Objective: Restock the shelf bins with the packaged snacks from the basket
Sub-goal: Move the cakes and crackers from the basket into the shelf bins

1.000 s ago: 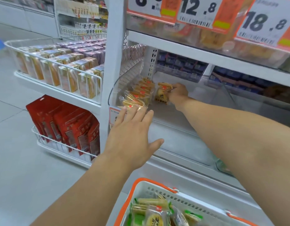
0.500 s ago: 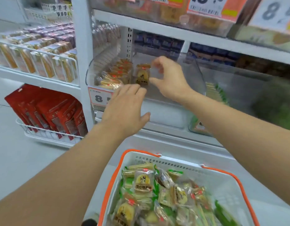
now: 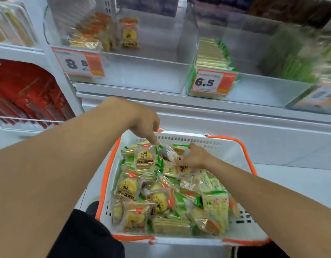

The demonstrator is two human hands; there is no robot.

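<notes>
Both grips work in the white orange-rimmed plastic basket at lower centre: left hand pinches a clear-wrapped pastry packet; right hand presses spread fingers on the packets. Best lift only yellow pastries, matching the clear half-filled bin at upper left.

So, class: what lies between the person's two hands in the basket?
In the head view, one clear-wrapped snack packet lies between the left hand and right hand.
</notes>
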